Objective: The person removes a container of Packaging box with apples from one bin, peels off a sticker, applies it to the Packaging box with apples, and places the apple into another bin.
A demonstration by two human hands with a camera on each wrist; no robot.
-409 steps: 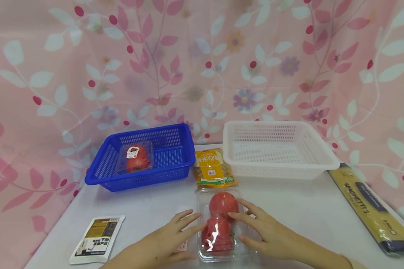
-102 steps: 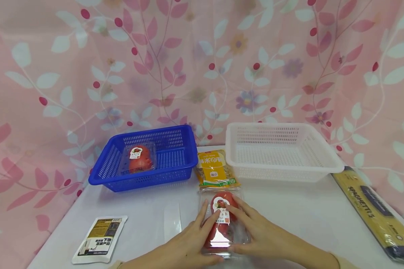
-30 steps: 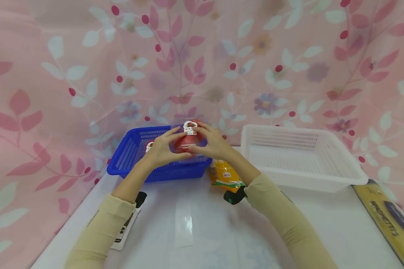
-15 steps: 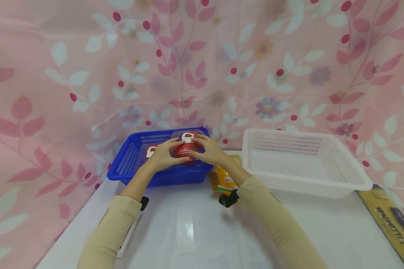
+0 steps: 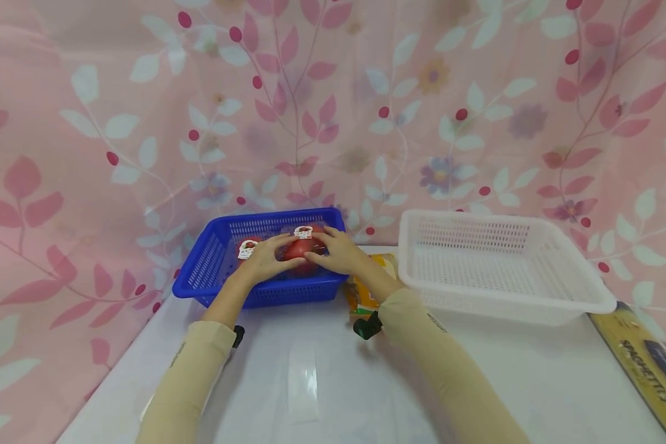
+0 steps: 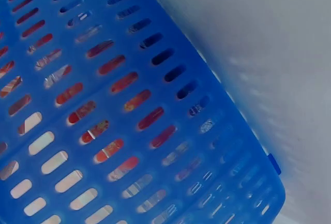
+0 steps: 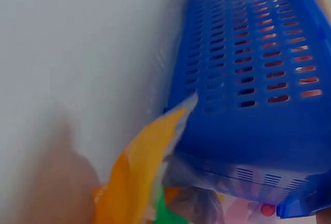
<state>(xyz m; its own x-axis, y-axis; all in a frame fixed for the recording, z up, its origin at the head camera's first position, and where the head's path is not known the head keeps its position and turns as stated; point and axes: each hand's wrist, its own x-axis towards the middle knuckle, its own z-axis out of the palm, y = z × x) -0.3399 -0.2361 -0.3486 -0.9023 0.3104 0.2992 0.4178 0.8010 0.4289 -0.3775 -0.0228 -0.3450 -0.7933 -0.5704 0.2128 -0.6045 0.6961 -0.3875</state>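
Your left hand and right hand clasp the clear tomato pack, now lowered inside the blue basket beside another tomato pack; half a second ago, higher.

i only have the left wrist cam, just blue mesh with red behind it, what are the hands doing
Observer: Both the left hand and the right hand hold a clear tomato pack inside the blue basket.
Operator: anything else in that basket
Observer: Yes, another tomato pack lies in it, to the left of the held one.
Operator: whats outside it on the right
Observer: A yellow packet lies against the basket's right side, and past it stands a white basket.
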